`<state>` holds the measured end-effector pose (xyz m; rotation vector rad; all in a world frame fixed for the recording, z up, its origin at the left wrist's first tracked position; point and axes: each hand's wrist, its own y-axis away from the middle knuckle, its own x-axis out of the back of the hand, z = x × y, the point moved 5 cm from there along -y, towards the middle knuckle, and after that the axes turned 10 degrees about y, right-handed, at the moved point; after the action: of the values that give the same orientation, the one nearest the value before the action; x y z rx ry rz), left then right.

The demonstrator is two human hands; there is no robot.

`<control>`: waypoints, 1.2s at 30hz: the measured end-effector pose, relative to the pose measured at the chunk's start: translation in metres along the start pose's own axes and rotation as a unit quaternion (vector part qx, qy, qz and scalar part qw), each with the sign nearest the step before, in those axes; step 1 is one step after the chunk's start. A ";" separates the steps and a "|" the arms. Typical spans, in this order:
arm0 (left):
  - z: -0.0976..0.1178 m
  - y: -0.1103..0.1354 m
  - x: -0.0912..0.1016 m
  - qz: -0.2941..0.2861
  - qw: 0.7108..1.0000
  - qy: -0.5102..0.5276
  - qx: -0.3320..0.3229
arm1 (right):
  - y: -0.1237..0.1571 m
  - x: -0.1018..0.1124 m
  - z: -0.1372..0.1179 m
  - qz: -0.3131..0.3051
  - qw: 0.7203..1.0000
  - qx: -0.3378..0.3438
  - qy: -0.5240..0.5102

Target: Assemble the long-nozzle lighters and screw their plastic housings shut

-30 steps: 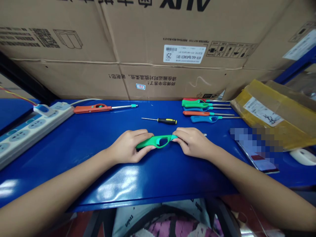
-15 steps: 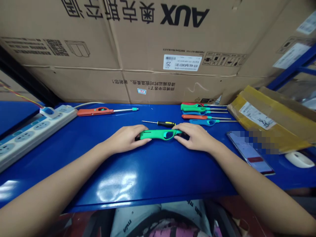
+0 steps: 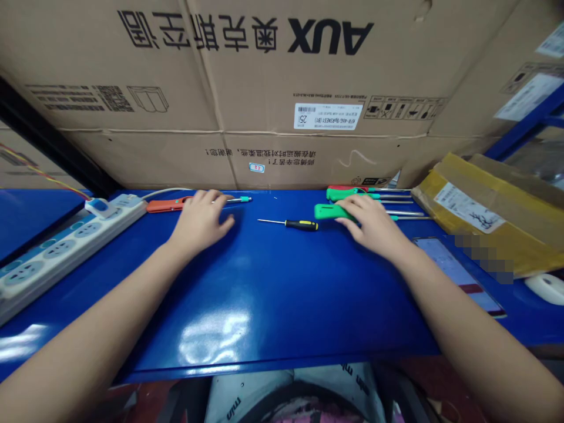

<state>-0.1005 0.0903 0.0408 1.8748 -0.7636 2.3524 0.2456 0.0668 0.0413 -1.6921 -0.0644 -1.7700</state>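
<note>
My right hand (image 3: 369,220) lies over a green stick lighter (image 3: 326,211) at the right back of the blue table (image 3: 273,282), fingers curled on its handle beside a stack of several coloured lighters (image 3: 352,193). My left hand (image 3: 200,220) reaches to the orange lighter (image 3: 165,205) at the back left, fingers spread over its handle and metal rod. A small black and yellow screwdriver (image 3: 293,224) lies between the two hands.
A white power strip (image 3: 57,249) runs along the left side. Large cardboard boxes (image 3: 273,88) wall off the back. A phone (image 3: 460,275), a yellow padded parcel (image 3: 489,211) and a white mouse (image 3: 546,288) sit at the right.
The green lighter held by both hands mid-table went right with my right hand to the stack of lighters. My left hand let go and moved back left onto the orange lighter.
</note>
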 end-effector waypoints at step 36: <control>0.101 0.033 0.003 -0.173 0.934 0.236 -0.206 | 0.009 0.015 -0.067 -0.139 0.948 0.128 -0.256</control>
<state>-0.0206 0.0205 0.0466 1.1069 -0.7236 2.0810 0.1935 0.0214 0.0406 -1.9691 -0.7608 -1.3828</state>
